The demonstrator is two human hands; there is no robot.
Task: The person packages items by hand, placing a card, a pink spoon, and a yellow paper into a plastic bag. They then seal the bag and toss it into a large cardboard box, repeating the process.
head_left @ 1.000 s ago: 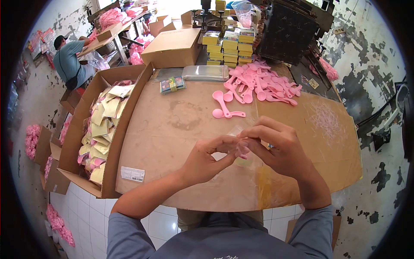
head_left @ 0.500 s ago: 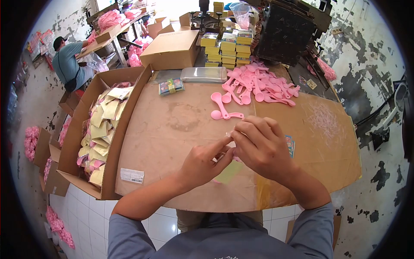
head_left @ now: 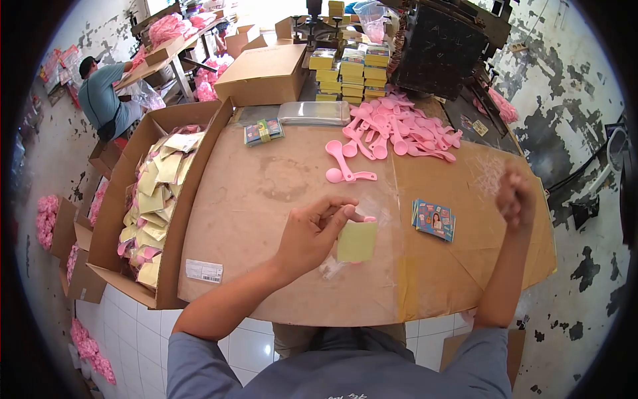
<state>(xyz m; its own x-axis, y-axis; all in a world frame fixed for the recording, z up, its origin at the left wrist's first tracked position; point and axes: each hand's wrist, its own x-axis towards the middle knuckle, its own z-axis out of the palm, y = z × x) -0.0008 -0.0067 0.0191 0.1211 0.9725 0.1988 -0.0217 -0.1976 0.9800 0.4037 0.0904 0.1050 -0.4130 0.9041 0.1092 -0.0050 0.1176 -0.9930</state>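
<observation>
My left hand point(head_left: 316, 229) pinches the top of a small clear plastic bag point(head_left: 330, 268) above the cardboard-covered table. A pale yellow-green card point(head_left: 357, 242) shows in the bag, with bits of pink at its top and lower edges. Out to the right, my right hand point(head_left: 516, 197) is raised with curled fingers and slightly blurred; what it holds, if anything, cannot be made out. Just beyond it lies a heap of thin clear plastic strips point(head_left: 490, 174). Between the hands rests a small stack of blue printed cards point(head_left: 434, 221).
Pink measuring spoons point(head_left: 399, 130) are piled at the back, two nearer me. An open carton point(head_left: 206, 159) of filled bags stands left. Behind are a banded card bundle point(head_left: 264, 132), a clear plastic stack point(head_left: 314, 114), a closed box point(head_left: 260, 74) and card stacks point(head_left: 352, 70). A person point(head_left: 106, 100) sits far left.
My right hand has left the bag's top and swung right to the strip heap, uncovering the blue cards. My left hand stays nearly in place with the bag, its card now in fuller view.
</observation>
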